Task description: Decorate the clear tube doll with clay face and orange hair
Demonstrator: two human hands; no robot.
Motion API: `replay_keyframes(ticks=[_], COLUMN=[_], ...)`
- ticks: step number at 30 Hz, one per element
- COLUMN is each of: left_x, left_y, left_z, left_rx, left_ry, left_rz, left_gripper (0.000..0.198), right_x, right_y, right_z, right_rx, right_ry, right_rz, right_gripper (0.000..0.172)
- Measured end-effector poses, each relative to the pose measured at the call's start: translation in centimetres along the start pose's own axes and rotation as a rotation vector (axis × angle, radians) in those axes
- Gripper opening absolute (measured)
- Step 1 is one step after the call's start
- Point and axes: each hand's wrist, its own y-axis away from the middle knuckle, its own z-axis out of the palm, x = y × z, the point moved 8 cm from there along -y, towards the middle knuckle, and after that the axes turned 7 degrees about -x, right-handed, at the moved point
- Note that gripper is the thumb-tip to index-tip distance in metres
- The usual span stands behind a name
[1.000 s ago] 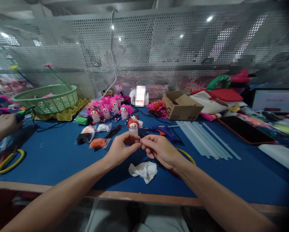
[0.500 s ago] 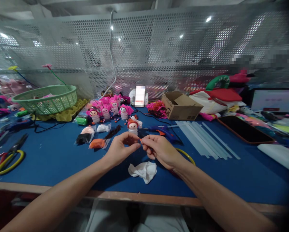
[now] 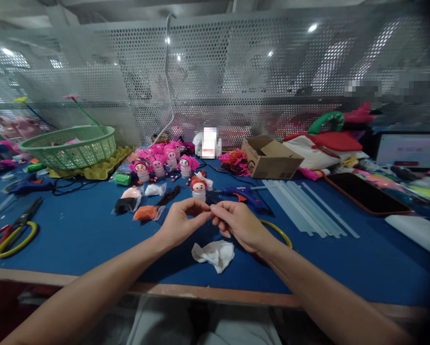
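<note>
My left hand [image 3: 184,221] and my right hand [image 3: 239,224] meet at the fingertips above the blue table. Between them they pinch a tiny orange piece of clay, now almost wholly covered by the fingers. Just behind the hands stands a small doll [image 3: 199,188] with red-orange hair, a white bow and a white ringed body. A packet of orange clay [image 3: 146,212] lies left of my left hand, with a packet of black clay [image 3: 126,203] and a packet of white clay [image 3: 154,190] near it. Below the hands is a crumpled white tissue [image 3: 215,255].
Several pink-haired dolls [image 3: 158,167] stand behind. A blue glue gun [image 3: 249,198] and clear glue sticks [image 3: 304,208] lie to the right, with a cardboard box [image 3: 272,160] and a phone [image 3: 367,192]. Scissors [image 3: 17,235] and a green basket [image 3: 69,148] are left.
My fingertips have closed together over the orange piece, which showed more clearly before. The view has shifted very slightly; the things on the table stay put.
</note>
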Motion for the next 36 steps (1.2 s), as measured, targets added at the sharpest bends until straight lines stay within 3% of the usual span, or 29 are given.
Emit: replay_keyframes(ticks=[16, 29, 36], left_x=[-0.3, 0.0, 0.8], left_y=[0.0, 0.1, 0.1], left_z=[-0.4, -0.4, -0.6], left_rx=[0.026, -0.015, 0.023], left_ry=[0.029, -0.171, -0.21], left_rz=[0.019, 0.0, 0.073], left_gripper=[0.014, 0.012, 0.009], right_x=[0.0, 0.2, 0.2], right_y=[0.2, 0.1, 0.0], right_z=[0.3, -0.1, -0.2], right_rx=[-0.028, -0.006, 0.021], right_ry=[-0.042, -0.05, -0.007], right_rz=[0.025, 0.03, 0.032], right_gripper=[0.028, 0.02, 0.019])
